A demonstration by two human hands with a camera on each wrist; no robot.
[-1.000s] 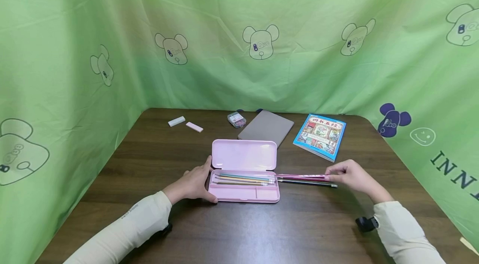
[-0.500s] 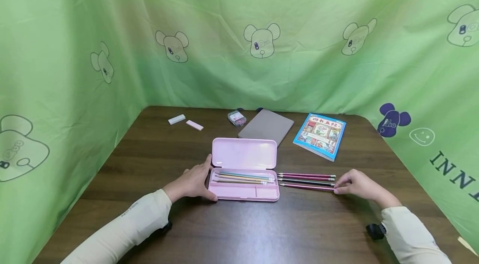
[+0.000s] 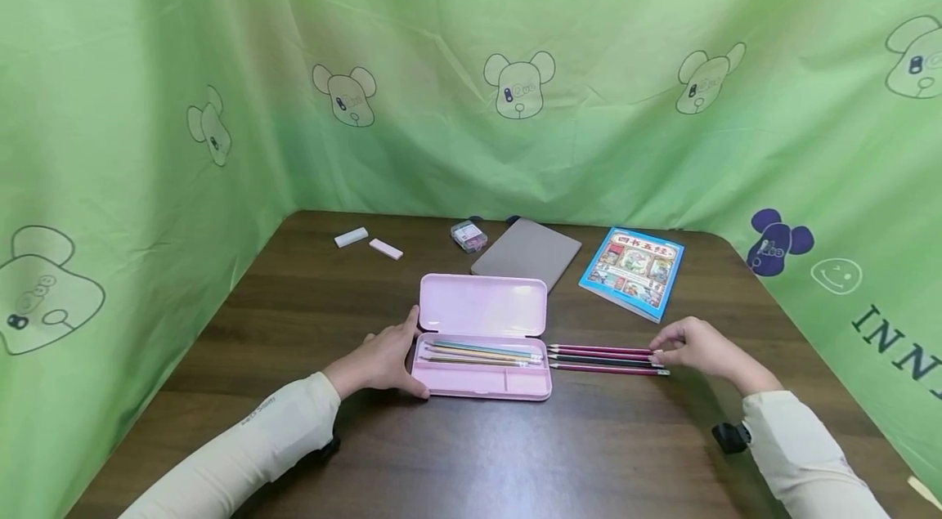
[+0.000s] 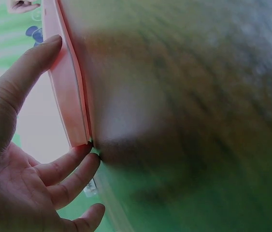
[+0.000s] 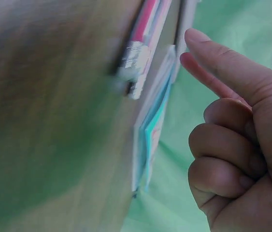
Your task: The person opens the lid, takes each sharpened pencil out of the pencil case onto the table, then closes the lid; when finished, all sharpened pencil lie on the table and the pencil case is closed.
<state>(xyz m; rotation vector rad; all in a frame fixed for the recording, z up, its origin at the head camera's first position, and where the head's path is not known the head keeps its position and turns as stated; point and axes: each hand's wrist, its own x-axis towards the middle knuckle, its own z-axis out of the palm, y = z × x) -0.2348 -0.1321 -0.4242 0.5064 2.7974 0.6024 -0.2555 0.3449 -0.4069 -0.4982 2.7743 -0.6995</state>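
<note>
A pink pencil case [image 3: 458, 382] lies with its lid [image 3: 482, 305] raised, several light-coloured pencils [image 3: 482, 353] in its long rear compartment. My left hand [image 3: 377, 359] holds the case's left end, thumb on the front side and fingers at the rear corner. To the right of the case, dark red pencils [image 3: 607, 369] and a black pencil [image 3: 599, 360] lie side by side on the table. My right hand [image 3: 695, 350] hovers at their eraser ends. In the right wrist view its thumb and index finger [image 5: 227, 60] are extended, apart from the pencils, the other fingers folded.
Behind the case lie a grey notebook [image 3: 526, 253] and a small clear box [image 3: 468, 236]. A blue-edged book [image 3: 634, 272] is at the back right. Two small pale blocks, a white one [image 3: 351, 237] and a pink one [image 3: 386, 248], lie at the back left. Green cloth [image 3: 412, 159] surrounds the table.
My right hand has laid a dark red pencil in front of the others and let go of it, then moved back up towards the rear ones. My left hand has stayed on the case.
</note>
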